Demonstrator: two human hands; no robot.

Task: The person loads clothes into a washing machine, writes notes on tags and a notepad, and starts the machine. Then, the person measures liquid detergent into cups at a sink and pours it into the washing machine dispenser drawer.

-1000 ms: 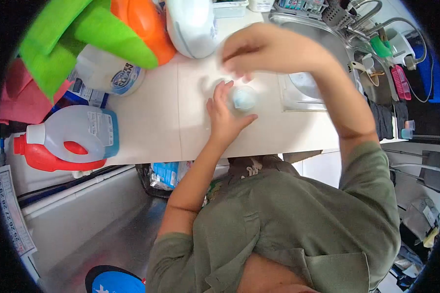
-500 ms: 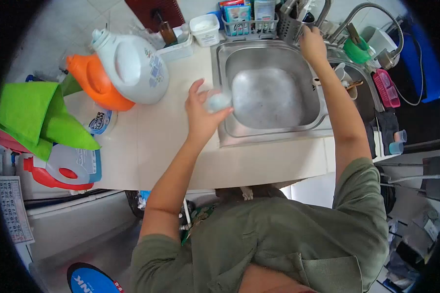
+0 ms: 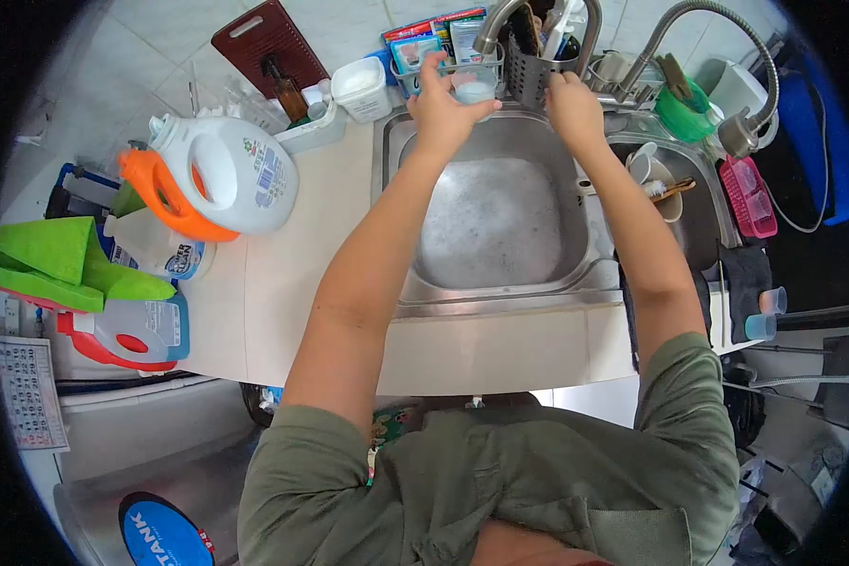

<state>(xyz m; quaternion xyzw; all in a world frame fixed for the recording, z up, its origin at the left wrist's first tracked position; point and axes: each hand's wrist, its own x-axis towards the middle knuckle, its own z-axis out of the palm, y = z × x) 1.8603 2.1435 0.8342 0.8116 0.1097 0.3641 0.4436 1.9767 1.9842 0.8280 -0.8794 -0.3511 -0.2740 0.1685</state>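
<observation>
My left hand (image 3: 446,110) holds a small clear cup (image 3: 474,87) with pale contents between thumb and fingers, above the back edge of the sink (image 3: 500,222) and near the faucet spout (image 3: 489,36). My right hand (image 3: 574,108) is at the back of the sink, beside the perforated metal utensil holder (image 3: 530,77) and close to the faucet base. Its fingers are pressed together, and what they grip, if anything, is hidden.
Large detergent bottles, one white (image 3: 255,174) and one orange (image 3: 156,189), stand at the left. A green cloth (image 3: 61,259) lies beyond them. Cups (image 3: 643,165) sit in the smaller right basin; a pink basket (image 3: 750,193) is beside it.
My left hand has carried the cup from the counter to the back of the sink by the faucet. My right hand has moved down from above the counter to the sink's back edge.
</observation>
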